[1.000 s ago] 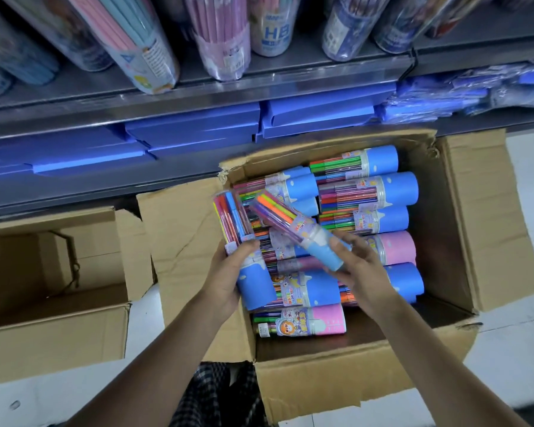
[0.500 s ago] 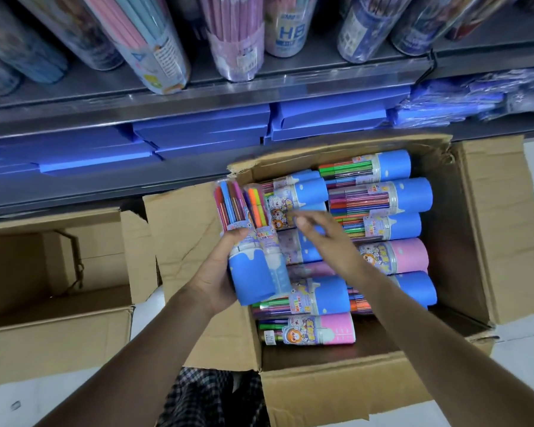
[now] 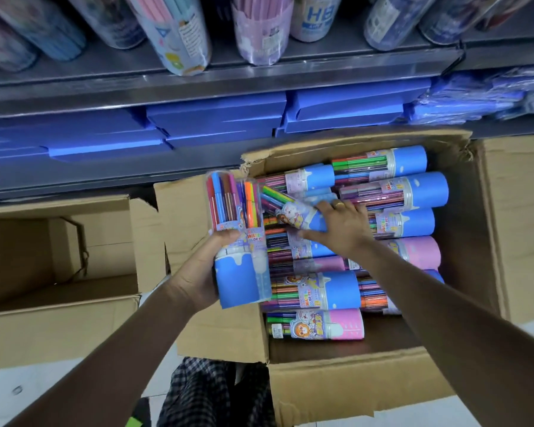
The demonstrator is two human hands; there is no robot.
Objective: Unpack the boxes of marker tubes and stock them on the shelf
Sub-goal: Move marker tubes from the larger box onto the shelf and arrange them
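Note:
An open cardboard box (image 3: 490, 229) on the floor holds several marker tubes with blue and pink caps (image 3: 410, 191), lying on their sides. My left hand (image 3: 204, 269) grips two blue-capped marker tubes (image 3: 238, 241) side by side, held upright over the box's left flap. My right hand (image 3: 339, 226) reaches into the box and grips a third blue-capped tube (image 3: 293, 211), which lies tilted above the others with its clear end pointing at the held pair.
An open cardboard box (image 3: 59, 272) stands to the left with nothing visible inside. Behind the boxes a metal shelf (image 3: 259, 78) carries tubes of pencils (image 3: 179, 35); the level below holds blue flat boxes (image 3: 216, 118). Checked cloth (image 3: 204, 392) shows at the bottom.
My left hand has kept its two tubes. My right hand, after setting the second tube beside the first, went back into the box and took hold of another blue-capped tube.

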